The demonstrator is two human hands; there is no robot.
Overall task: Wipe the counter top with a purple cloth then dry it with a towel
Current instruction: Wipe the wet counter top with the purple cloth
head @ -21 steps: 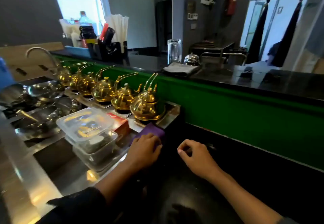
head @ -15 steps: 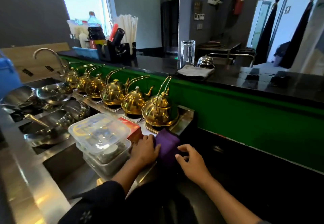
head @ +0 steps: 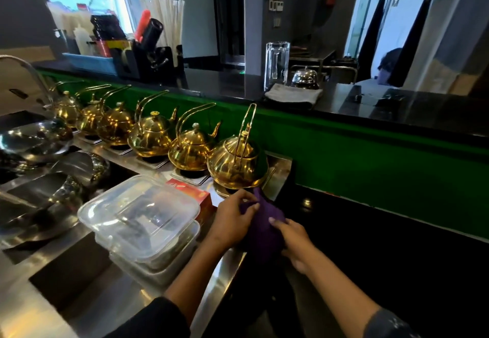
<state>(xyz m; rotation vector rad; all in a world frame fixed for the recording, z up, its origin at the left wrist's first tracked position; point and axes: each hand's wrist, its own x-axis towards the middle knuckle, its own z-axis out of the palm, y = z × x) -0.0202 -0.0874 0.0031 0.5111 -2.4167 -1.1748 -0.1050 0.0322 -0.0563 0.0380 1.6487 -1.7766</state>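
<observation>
Purple cloth (head: 263, 221), soft and bunched up, sits in both hands just in front of the nearest shiny gold kettle (head: 236, 164). Left hand (head: 232, 219) pinches the cloth's top with curled fingers. Right hand (head: 295, 242) wraps round its other side. Right of the kettle lies the black shiny counter top (head: 383, 253). Left of the kettle is a stack of clear plastic boxes (head: 143, 221). Behind the kettle, up on the high dark shelf (head: 412, 111), rests a folded grey towel (head: 292, 95).
</observation>
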